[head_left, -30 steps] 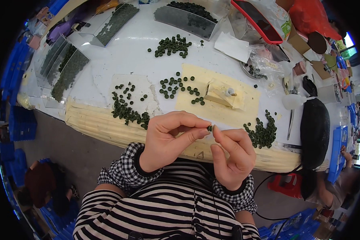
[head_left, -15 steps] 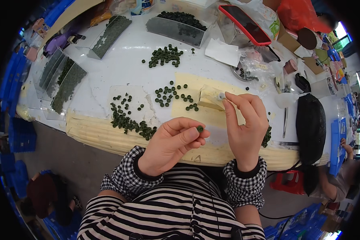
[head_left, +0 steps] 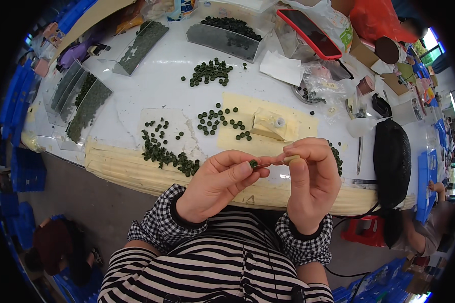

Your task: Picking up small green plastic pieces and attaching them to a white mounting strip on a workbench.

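Observation:
My left hand [head_left: 212, 184] is closed in a pinch on a small round dark green piece [head_left: 253, 163]. Facing it, my right hand [head_left: 313, 177] pinches a short pale stick-like tool [head_left: 291, 158] between thumb and fingers. The tool's tip points toward the green piece; I cannot tell whether it touches. Beyond the right hand, a cream-coloured block [head_left: 268, 132] holds a small pot with a whitish round mouth [head_left: 279, 122]. It rests on a pale yellow sheet [head_left: 232, 146]. Loose green pieces [head_left: 207, 122] lie left of the block.
More green pieces lie in a pile [head_left: 169, 159] at the near left and a heap [head_left: 210, 71] farther back. Clear trays [head_left: 222, 40] of pieces stand behind. A red-cased phone [head_left: 308, 33], a white tissue [head_left: 280, 68], tweezers [head_left: 360, 154] and a black bag [head_left: 392, 161] are around.
My right hand has come back from the pot on the block, toward me, to beside my left hand, with the pale tool in its fingers. My left hand has barely moved.

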`<state>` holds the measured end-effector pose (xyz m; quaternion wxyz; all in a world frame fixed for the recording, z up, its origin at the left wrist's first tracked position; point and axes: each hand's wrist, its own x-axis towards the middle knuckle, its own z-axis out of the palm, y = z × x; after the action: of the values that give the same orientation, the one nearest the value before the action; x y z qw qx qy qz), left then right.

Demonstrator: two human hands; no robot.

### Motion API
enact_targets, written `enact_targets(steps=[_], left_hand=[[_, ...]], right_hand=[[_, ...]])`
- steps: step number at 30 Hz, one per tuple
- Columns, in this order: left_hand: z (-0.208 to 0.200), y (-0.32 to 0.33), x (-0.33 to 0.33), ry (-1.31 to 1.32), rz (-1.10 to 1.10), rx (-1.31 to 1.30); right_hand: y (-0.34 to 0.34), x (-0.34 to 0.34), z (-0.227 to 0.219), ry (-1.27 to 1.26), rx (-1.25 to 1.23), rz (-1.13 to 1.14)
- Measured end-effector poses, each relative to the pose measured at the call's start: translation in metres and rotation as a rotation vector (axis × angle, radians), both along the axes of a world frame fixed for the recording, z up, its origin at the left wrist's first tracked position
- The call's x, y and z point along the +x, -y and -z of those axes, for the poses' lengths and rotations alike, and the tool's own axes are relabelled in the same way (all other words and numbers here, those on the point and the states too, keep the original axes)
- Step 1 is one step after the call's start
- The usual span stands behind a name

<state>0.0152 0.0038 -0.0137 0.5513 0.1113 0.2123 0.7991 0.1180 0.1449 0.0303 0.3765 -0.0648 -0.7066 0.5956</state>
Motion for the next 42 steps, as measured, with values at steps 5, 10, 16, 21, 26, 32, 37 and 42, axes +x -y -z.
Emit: enact_targets(steps=[5, 10, 16, 21, 26, 32, 37, 42], left_hand=[[0.004, 0.001, 0.001, 0.007, -0.008, 0.008], [0.006, 0.001, 0.001, 0.009, -0.009, 0.012], [0.004, 0.002, 0.000, 0.006, -0.012, 0.000], [0.000, 0.002, 0.002, -0.275, -0.192, -0.092], [-0.009, 0.004, 0.002, -0.811, -0.529, -0.174], [-0.007, 0.004, 0.001, -0.878, -0.571, -0.163], [-0.007, 0.004, 0.001, -0.895, -0.573, -0.138], [-0.007, 0.005, 0.002, -0.887, -0.559, -0.144]], right_hand=[[0.000, -0.001, 0.000, 0.023, 0.030, 0.005], [0.000, -0.002, -0.001, 0.018, 0.057, 0.008], [0.000, -0.002, 0.000, 0.019, 0.039, 0.012], [-0.002, -0.007, -0.003, -0.058, -0.092, 0.139], [-0.030, -0.021, 0.003, 0.048, 0.622, 0.506], [-0.032, -0.026, 0.011, 0.225, 0.776, 0.476], [-0.027, -0.021, 0.010, 0.193, 0.779, 0.475], [0.000, 0.006, 0.002, 0.151, 0.493, 0.185]])
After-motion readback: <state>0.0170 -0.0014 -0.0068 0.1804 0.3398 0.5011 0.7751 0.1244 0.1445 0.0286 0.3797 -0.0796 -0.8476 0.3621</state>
